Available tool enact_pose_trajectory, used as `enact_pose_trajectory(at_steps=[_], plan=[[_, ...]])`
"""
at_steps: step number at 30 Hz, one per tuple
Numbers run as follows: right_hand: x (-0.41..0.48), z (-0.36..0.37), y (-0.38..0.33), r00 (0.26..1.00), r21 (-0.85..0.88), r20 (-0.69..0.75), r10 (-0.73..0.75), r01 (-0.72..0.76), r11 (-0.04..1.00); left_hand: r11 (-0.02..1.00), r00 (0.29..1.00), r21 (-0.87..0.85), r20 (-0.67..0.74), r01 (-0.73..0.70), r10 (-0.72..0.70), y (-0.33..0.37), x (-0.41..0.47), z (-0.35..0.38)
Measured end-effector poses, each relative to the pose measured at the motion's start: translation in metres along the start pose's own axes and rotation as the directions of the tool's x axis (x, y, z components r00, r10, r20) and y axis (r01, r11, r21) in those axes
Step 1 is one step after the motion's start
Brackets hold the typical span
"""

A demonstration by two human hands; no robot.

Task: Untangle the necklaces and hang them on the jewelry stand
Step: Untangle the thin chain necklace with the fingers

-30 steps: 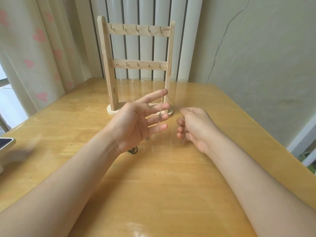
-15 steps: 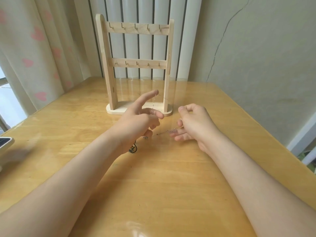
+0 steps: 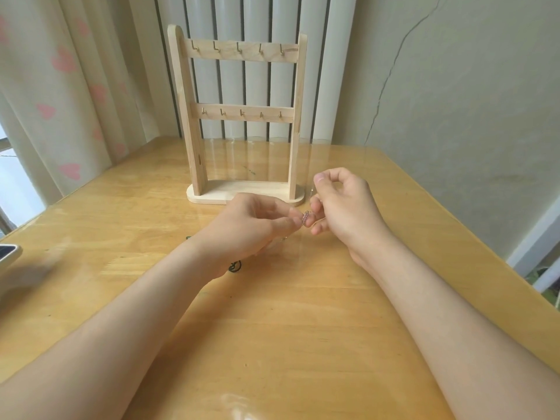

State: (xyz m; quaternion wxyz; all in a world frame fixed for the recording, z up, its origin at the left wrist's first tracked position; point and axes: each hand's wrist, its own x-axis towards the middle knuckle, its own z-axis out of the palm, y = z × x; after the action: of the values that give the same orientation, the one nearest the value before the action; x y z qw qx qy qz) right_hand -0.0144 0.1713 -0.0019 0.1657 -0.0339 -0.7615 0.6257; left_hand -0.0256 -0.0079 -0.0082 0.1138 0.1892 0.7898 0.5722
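A wooden jewelry stand (image 3: 242, 116) with two rows of bare brass hooks rises at the back of the table. In front of its base my two hands meet over the tabletop. My left hand (image 3: 251, 225) pinches a small pendant on a thin silver necklace (image 3: 305, 217) between thumb and fingertips. My right hand (image 3: 342, 204) has its fingers curled and holds the same fine chain, which runs up beside its index finger. A dark necklace (image 3: 235, 266) lies on the table, mostly hidden under my left wrist.
The wooden table (image 3: 288, 328) has a glossy surface. A light tray-like object (image 3: 9, 253) sits at the left edge. Curtains with pink hearts hang at the left, a white radiator stands behind the stand, and the table's right edge drops off near the wall.
My left hand has gone from spread fingers to a pinch on the pendant. Both hands have drawn together in front of the stand's base.
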Motion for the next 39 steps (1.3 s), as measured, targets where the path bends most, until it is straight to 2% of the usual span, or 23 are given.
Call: enact_pose_trajectory(at_steps=[6,12,24,30,36,39], plan=[[0.0009,-0.0014,-0.0018,0.996,0.035,-0.038,-0.077,0.079,0.996,0.999,0.999,0.004,-0.031,-0.032,0.032,-0.0015,-0.0007,-0.0013],[-0.0023,-0.002,-0.0045,0.997,0.11,-0.044,-0.058,0.063,0.992,0.994,0.988,0.019,-0.103,-0.11,0.112,-0.0015,0.0012,-0.0001],[-0.0048,-0.0013,-0.0061,0.998,0.096,-0.017,-0.057,0.058,0.994,0.995,0.999,-0.096,-0.045,-0.002,-0.002,0.0004,0.0014,-0.0025],[-0.0056,-0.0006,-0.0059,0.998,0.009,-0.015,-0.054,0.054,0.999,0.988,1.0,-0.152,0.016,0.01,-0.008,0.0046,-0.0021,-0.001],[-0.0021,-0.0021,0.0009,0.996,-0.089,-0.092,0.003,-0.011,0.996,0.98,0.996,-0.197,-0.087,0.018,-0.035,0.0003,0.0019,0.0003],[0.0014,-0.0043,0.0027,0.987,-0.03,-0.156,0.047,-0.052,0.998,0.959,0.988,-0.273,-0.11,0.071,-0.104,0.0003,0.0063,0.0002]])
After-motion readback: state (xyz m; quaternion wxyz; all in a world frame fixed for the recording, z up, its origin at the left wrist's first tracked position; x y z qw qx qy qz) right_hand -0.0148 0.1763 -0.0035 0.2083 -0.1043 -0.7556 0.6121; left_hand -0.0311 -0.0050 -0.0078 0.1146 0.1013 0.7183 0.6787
